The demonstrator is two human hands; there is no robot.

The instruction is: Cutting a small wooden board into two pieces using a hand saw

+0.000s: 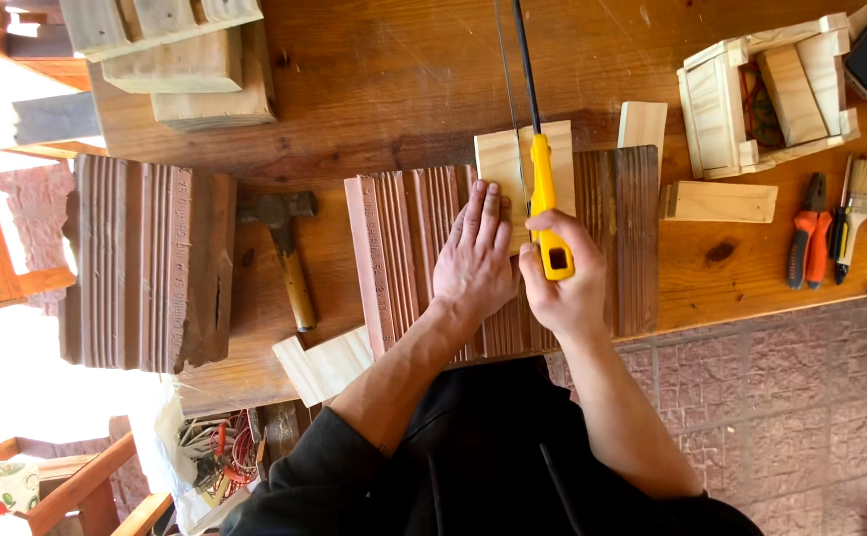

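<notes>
There is just one view, from a camera on the person's head, looking almost straight down and from close above. The wooden workbench [384, 69] fills the frame from nine o'clock round to three. The person's own dark torso sits at six o'clock, with both forearms running up toward the centre. A strip of paved floor [801, 417] shows at four o'clock.

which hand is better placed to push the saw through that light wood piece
Right: the right hand already has its grip on the saw across the wood piece. The left hand lies flat, pinning it.
</notes>
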